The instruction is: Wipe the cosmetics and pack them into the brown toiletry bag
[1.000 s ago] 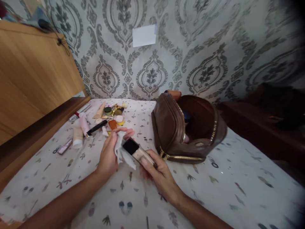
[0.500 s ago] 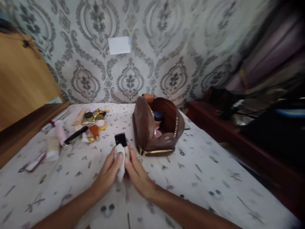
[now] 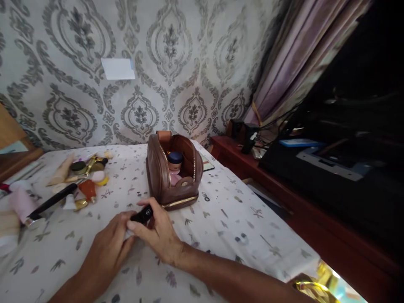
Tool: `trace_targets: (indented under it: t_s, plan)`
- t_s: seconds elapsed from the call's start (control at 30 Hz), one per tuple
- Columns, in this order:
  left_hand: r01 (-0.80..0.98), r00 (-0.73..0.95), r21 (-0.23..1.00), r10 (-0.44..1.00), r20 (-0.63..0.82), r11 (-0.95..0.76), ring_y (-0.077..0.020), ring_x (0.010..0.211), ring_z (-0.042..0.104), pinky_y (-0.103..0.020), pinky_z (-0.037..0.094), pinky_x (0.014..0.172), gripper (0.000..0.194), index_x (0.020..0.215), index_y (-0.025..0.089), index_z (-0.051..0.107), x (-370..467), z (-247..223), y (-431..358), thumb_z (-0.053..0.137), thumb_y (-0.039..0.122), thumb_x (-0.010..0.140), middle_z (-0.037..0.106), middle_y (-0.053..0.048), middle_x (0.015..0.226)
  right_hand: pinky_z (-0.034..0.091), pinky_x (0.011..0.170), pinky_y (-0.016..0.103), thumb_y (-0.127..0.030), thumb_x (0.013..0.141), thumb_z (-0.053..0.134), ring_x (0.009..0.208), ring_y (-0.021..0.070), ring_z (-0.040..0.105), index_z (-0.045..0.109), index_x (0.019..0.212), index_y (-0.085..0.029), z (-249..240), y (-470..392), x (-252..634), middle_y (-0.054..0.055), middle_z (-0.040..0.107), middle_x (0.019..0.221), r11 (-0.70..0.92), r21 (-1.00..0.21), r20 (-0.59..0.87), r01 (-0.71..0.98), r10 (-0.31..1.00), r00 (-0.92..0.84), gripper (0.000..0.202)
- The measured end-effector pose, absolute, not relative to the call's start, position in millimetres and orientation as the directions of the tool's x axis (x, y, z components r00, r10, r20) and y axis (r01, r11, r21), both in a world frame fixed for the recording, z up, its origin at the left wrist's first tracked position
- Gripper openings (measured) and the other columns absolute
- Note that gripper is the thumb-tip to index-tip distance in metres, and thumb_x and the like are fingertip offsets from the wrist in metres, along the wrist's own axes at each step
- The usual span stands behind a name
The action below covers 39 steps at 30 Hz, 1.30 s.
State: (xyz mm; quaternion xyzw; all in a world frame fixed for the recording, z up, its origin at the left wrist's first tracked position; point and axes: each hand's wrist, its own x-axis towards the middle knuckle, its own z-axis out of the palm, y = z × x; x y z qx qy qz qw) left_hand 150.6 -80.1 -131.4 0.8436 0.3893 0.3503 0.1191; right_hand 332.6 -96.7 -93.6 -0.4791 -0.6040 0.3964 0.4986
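My right hand (image 3: 159, 233) grips a small cosmetic bottle with a black cap (image 3: 142, 215), held low over the printed sheet (image 3: 221, 210). My left hand (image 3: 109, 246) presses against it from the left, with a bit of white tissue (image 3: 128, 232) just showing between the fingers. Just beyond the hands stands an open brown leather pouch (image 3: 160, 176) with a gold zip; a blue-lidded jar (image 3: 174, 158) and something pink sit inside it.
Several cosmetics lie scattered at the left: a black pencil-like stick (image 3: 52, 202), an orange bottle (image 3: 87, 189), a beige tube (image 3: 59, 174), a pink tube (image 3: 20, 202). A dark wooden ledge (image 3: 284, 198) with black electronics borders the right. Curtain (image 3: 284, 71) hangs behind.
The view has swung to the right. The bottle went from upright to lying low in my right hand, and both hands closed around it with the tissue.
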Motion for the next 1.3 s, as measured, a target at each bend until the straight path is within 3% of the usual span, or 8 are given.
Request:
trace_targets:
  t_s: [0.1,0.3,0.43,0.57,0.7,0.83,1.07,1.3]
  plan:
    - [0.577,0.489,0.441,0.723,0.488,-0.688,-0.0254,0.104,0.068,-0.035,0.056,0.087,0.034,0.128,0.027,0.052,154,-132,-81,0.049,0.038,0.096,0.069,-0.008,0.118,0.043,0.069,0.026,-0.046,0.079,0.069,0.074,0.0151,0.054,0.06,0.096,-0.02,-97,-94,332,-0.002,0.057,0.077,0.193,-0.975,0.194,0.111,0.981,-0.006,0.032]
    - [0.562,0.346,0.757,0.926,0.149,-0.332,-0.0237,0.117,0.06,-0.033,0.045,0.103,0.041,0.126,0.023,0.054,156,-104,-78,0.037,0.049,0.099,0.068,-0.006,0.121,0.043,0.068,0.025,-0.041,0.077,0.07,0.072,0.0133,0.051,0.057,0.093,-0.02,-99,-89,334,-0.002,0.055,0.078,0.235,-0.971,0.236,-0.035,0.971,-0.031,0.029]
    - [0.494,0.327,0.84,0.943,0.059,-0.224,-0.0222,0.088,0.063,-0.027,0.051,0.084,0.043,0.098,0.022,0.063,157,-100,-73,0.043,0.06,0.093,0.067,-0.001,0.081,0.043,0.066,0.024,-0.044,0.076,0.071,0.071,0.0133,0.05,0.058,0.095,-0.021,-100,-93,333,-0.003,0.053,0.078,0.302,-0.953,0.3,-0.005,0.944,-0.138,0.032]
    - [0.438,0.166,0.884,0.981,0.098,-0.162,-0.019,0.071,0.058,-0.024,0.049,0.069,0.052,0.077,0.023,0.062,157,-100,-69,0.053,0.074,0.08,0.06,0.001,0.068,0.046,0.074,0.026,-0.036,0.077,0.069,0.079,0.015,0.055,0.06,0.099,-0.022,-102,-94,331,0.0,0.059,0.087,0.401,-0.915,0.391,0.033,0.905,-0.169,0.028]
    - [0.297,0.056,0.954,0.996,-0.071,0.051,-0.0166,0.07,0.058,-0.022,0.049,0.063,0.051,0.082,0.022,0.065,155,-95,-64,0.061,0.072,0.075,0.064,0.001,0.073,0.049,0.079,0.028,-0.029,0.075,0.068,0.084,0.0164,0.059,0.06,0.103,-0.022,-101,-91,332,0.001,0.062,0.092,0.395,-0.919,0.393,-0.002,0.913,-0.111,0.03]
    - [0.089,0.077,0.95,0.948,-0.307,0.301,-0.0121,0.046,0.05,-0.018,0.034,0.034,0.056,0.091,0.019,0.065,158,-92,-62,0.063,0.072,0.073,0.067,0.0,0.068,0.048,0.087,0.031,-0.025,0.076,0.065,0.097,0.019,0.06,0.059,0.109,-0.023,-102,-89,335,0.004,0.063,0.104,0.392,-0.92,0.39,0.004,0.915,-0.102,0.033]
    - [0.052,0.076,0.989,0.987,-0.141,0.137,-0.0051,0.039,0.038,-0.014,0.033,0.036,0.045,0.081,0.019,0.058,156,-97,-64,0.067,0.063,0.077,0.049,0.008,0.053,0.048,0.096,0.033,-0.025,0.084,0.064,0.105,0.0181,0.06,0.047,0.13,-0.024,-110,-85,333,0.006,0.062,0.113,0.33,-0.937,0.344,-0.111,0.927,-0.151,0.049]
    - [0.021,0.076,0.988,0.986,-0.151,0.15,-0.0049,0.052,0.046,-0.012,0.041,0.046,0.038,0.09,0.02,0.064,154,-92,-63,0.075,0.053,0.074,0.056,0.006,0.069,0.05,0.078,0.028,-0.031,0.081,0.07,0.084,0.016,0.061,0.061,0.098,-0.022,-112,-80,334,0.001,0.066,0.089,0.288,-0.955,0.294,-0.063,0.947,-0.129,0.021]
